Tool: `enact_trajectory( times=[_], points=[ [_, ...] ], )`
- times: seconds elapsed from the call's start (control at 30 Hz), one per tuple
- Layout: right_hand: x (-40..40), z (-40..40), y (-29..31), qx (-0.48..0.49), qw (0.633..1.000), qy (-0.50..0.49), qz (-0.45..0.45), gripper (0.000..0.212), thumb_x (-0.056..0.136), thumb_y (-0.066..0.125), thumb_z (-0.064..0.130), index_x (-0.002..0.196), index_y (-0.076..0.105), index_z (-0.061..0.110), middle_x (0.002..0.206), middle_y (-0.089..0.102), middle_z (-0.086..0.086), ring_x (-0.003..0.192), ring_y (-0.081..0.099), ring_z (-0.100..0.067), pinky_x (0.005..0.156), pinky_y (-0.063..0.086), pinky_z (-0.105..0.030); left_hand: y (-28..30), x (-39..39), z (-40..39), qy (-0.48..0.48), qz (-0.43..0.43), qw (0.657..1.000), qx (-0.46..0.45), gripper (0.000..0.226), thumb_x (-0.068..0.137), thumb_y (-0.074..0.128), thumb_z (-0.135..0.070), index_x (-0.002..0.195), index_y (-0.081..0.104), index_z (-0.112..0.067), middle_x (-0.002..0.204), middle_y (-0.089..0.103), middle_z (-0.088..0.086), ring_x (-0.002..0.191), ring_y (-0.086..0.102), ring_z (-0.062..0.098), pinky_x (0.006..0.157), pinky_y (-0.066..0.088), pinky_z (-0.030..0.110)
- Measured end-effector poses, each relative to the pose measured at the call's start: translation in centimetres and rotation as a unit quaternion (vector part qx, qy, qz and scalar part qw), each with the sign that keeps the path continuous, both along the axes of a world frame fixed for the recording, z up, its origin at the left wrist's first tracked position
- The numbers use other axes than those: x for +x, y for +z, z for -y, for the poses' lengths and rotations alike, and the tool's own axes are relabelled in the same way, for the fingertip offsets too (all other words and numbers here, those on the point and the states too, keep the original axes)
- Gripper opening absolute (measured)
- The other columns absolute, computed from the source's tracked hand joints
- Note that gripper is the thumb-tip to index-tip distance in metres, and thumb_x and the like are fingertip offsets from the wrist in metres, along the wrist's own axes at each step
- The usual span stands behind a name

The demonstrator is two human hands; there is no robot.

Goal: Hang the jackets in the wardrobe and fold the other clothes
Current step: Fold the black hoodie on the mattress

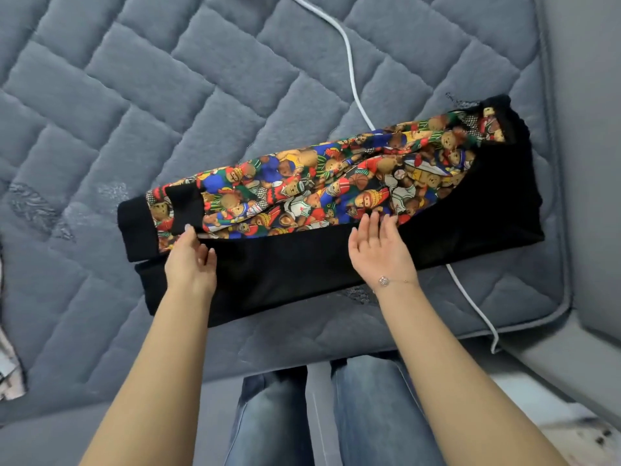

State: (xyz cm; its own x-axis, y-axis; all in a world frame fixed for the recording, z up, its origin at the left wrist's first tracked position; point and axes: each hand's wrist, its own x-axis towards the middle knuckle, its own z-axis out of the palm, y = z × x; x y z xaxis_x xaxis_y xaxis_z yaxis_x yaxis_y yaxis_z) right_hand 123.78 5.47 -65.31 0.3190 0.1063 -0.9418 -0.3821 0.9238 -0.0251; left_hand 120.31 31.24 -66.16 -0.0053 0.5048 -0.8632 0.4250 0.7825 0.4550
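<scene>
A black garment with a colourful teddy-bear print [302, 193] lies folded lengthwise on the grey quilted mattress [168, 112], its black cuffed end at the left. My left hand [191, 260] rests on the black fabric near the cuffs, thumb at the edge of a black cuff, fingers loosely bent. Over the middle of the garment, my right hand [379, 250] is open with straight fingers, fingertips touching the edge where print meets black cloth.
A white cable [351, 72] runs down the mattress, passes under the garment and comes out at the right edge [470, 290]. Another piece of cloth [8, 364] shows at the far left. My jeans-clad legs [336, 415] stand against the mattress's near edge.
</scene>
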Motion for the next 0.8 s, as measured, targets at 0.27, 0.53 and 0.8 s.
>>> enact_trajectory(
  times=[0.27, 0.53, 0.8],
  points=[
    [-1.7, 0.9, -0.1, -0.1, 0.973, 0.209, 0.007, 0.038, 0.094, 0.057, 0.046, 0.108, 0.061, 0.01, 0.115, 0.071, -0.008, 0.113, 0.063, -0.022, 0.089, 0.052, -0.038, -0.1, 0.6, -0.2, -0.083, 0.0, 0.996, 0.021, 0.055, 0.088, 0.072, -0.033, 0.135, 0.046, -0.019, 0.126, 0.058, 0.0, 0.113, 0.055, 0.012, 0.082, 0.047, 0.027],
    [1.4, -1.0, -1.0, -0.215, 0.97, 0.11, -0.025, 0.035, 0.101, 0.049, 0.033, 0.126, 0.053, 0.008, 0.131, 0.058, -0.006, 0.13, 0.05, -0.018, 0.101, 0.041, -0.03, -0.8, -1.0, -1.1, -0.223, -0.026, 0.957, 0.184, 0.03, 0.094, 0.065, -0.031, 0.07, 0.048, -0.022, 0.081, 0.051, -0.006, 0.068, 0.046, 0.004, 0.064, 0.041, 0.021],
    [-5.6, 2.2, -2.1, -0.292, 0.941, 0.139, -0.095, 0.019, 0.1, 0.05, 0.005, 0.116, 0.057, -0.001, 0.113, 0.06, -0.016, 0.076, 0.063, -0.019, 0.077, 0.051, -0.033, 0.7, -3.6, -3.2, -0.178, 0.055, 0.964, 0.192, 0.021, 0.104, 0.044, -0.027, 0.084, 0.042, -0.02, 0.08, 0.05, -0.001, 0.074, 0.052, 0.012, 0.068, 0.046, 0.028]
  ],
)
